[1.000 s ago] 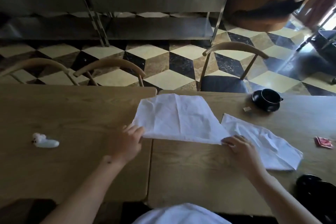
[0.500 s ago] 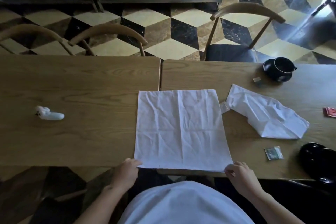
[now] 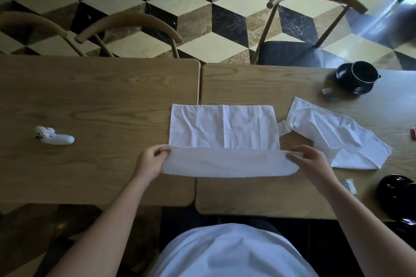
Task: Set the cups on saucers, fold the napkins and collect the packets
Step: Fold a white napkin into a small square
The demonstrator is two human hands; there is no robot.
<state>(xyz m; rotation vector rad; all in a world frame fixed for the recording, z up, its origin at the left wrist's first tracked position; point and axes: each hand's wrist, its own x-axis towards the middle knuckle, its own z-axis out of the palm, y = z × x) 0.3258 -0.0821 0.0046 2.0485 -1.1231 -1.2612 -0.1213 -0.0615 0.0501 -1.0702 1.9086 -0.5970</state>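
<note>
1. The left hand pinches the near left corner of the white napkin, fingers curled round the cloth; the right hand pinches the near right corner likewise; both hold the near edge lifted and turned over toward the far side.
2. Held by its two corners, the edge stays taut and level, which I judge is meant to let the fold land square on the half that lies flat; the flat half rests across the seam between the two tabletops.
3. A second napkin lies crumpled just to the right, unfolded; its label end nearly touches the first napkin, so it may crowd the fold on that side.
4. At the far right a black cup sits on a saucer, a small packet just beside it; another packet lies near the right forearm, and a red one shows at the frame edge.
5. A black dish sits at the near right; whether it is cup or saucer I cannot tell.
6. A white controller lies well apart on the left; wooden chairs stand beyond.
</note>
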